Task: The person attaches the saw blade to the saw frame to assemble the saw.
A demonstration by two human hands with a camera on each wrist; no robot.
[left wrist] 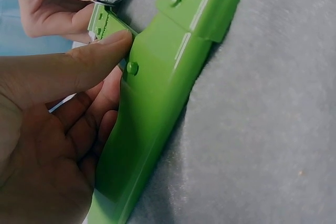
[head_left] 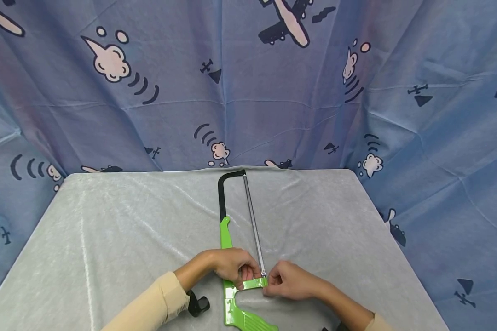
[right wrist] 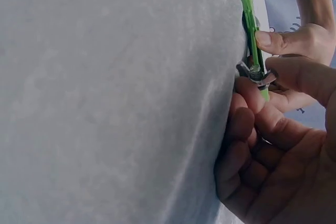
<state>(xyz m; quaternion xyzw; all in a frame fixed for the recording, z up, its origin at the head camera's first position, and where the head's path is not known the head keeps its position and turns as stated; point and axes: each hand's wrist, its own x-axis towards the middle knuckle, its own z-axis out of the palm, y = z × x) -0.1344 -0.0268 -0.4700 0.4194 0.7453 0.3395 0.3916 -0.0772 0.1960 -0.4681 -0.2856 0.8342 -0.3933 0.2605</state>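
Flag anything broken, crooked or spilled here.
Nothing stands out: the left hand holds the saw, the right hand pinches its wing nut, the blade looks straight, and the cloth shows no spill.

There are two hands, one left hand [head_left: 236, 266] and one right hand [head_left: 291, 280], and one hacksaw [head_left: 222, 197], its green crossbar between the left fingers. One silver blade [head_left: 253, 220] stretches away beyond both sets of fingers. One wing nut [right wrist: 255, 74] sits at the right fingertips. Two round rivets [left wrist: 132, 68] show on the green part just beside the left thumb. Two sleeves [head_left: 161, 294] lie behind the fingers, one per arm. One desk [head_left: 128, 248] spreads beneath the fingers, and one patterned backdrop [head_left: 170, 124] hangs well beyond them.
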